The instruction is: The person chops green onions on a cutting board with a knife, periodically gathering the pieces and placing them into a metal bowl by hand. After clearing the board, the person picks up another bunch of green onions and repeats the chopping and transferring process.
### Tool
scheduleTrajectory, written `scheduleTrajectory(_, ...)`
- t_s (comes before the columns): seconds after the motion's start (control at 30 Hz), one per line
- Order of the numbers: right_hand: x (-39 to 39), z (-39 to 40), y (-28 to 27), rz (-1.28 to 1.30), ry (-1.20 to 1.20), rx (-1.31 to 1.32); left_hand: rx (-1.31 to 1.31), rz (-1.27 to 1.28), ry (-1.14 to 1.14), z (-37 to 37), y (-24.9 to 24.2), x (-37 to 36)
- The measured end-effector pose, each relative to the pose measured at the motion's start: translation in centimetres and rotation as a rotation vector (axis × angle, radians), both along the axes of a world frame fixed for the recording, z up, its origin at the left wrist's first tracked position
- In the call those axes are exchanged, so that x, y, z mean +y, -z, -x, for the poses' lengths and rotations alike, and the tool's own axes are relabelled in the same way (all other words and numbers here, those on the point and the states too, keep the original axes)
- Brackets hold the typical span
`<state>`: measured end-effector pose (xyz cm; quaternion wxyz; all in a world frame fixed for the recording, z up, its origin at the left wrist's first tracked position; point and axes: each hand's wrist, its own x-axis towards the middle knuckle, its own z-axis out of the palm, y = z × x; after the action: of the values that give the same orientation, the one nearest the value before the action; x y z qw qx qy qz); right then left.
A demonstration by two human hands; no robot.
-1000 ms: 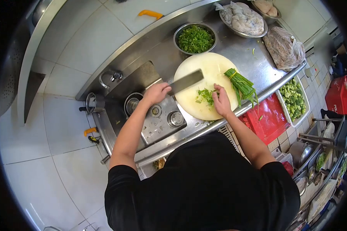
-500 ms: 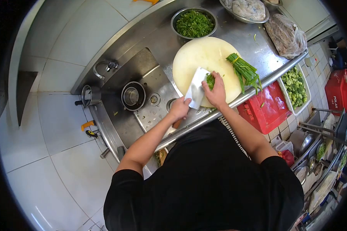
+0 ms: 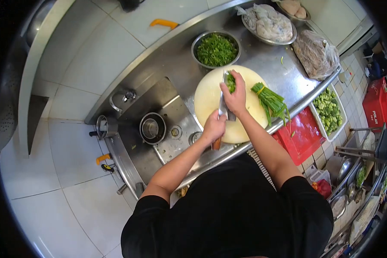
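A small heap of chopped greens [image 3: 231, 81] sits pinched between the flat of a cleaver [image 3: 223, 103] and the palm of the right hand [image 3: 235, 98], lifted just above the twelve o'clock edge of the round white cutting board [image 3: 208, 96]. The right hand's fingers are curled over the greens, pressing them against the blade; the left hand [image 3: 213, 127] is closed around the cleaver's handle at the board's six o'clock side. The cut pieces look light, loose and damp, likely to scatter or cling, so they seem best held sandwiched from both sides rather than pinched. The cleaver looks heavy and stiff, safest taken by its handle. At twelve o'clock from the board a steel bowl [image 3: 202, 58] already holds chopped greens. At three o'clock lies a tied bunch of uncut scallions [image 3: 271, 101]. At nine o'clock the sink [image 3: 167, 96] holds a small steel pot [image 3: 152, 128].
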<state>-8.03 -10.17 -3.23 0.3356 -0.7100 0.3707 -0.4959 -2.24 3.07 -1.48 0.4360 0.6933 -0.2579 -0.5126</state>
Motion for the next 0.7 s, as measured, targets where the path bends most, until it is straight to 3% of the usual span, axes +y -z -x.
scheduleTrajectory(0.17, -7.6, -7.9, -4.2, 0.106, 0.015, -0.037, -0.116, 0.038, -0.018, -5.8, -6.4, -8.1)
scheduleTrajectory(0.27, -11.4, -11.2, -4.7, 0.046, 0.108, -0.031, -0.221, -0.02, 0.012, -9.3, -7.6, -10.3)
scheduleTrajectory(0.33, -15.4, -12.7, -2.6, -0.047, 0.115, 0.093, -0.248, -0.059, 0.006, -10.3, -9.7, -10.3)
scheduleTrajectory(0.4, -18.0, -12.5, -0.4, 0.152, 0.204, 0.584, -0.587, -0.112, 0.066, -11.8, -9.4, -8.7)
scheduleTrajectory(0.43, -19.6, -12.8, 2.3, 0.226, 0.262, 0.676, -0.49, -0.098, 0.036, -12.4, -9.1, -7.6)
scheduleTrajectory(0.57, -19.1, -10.0, 0.0, 0.114, 0.139, 0.529, -0.168, -0.032, -0.077, -11.8, -8.2, -1.7)
scheduleTrajectory(0.67, -16.6, -7.5, -0.5, 0.232, -0.047, 0.335, -0.002, -0.112, -0.012, -10.9, -2.6, 3.3)
scheduleTrajectory(0.7, -14.3, -5.7, -1.1, 0.046, -0.079, 0.401, 0.043, -0.162, -0.014, -10.4, -0.3, 4.8)
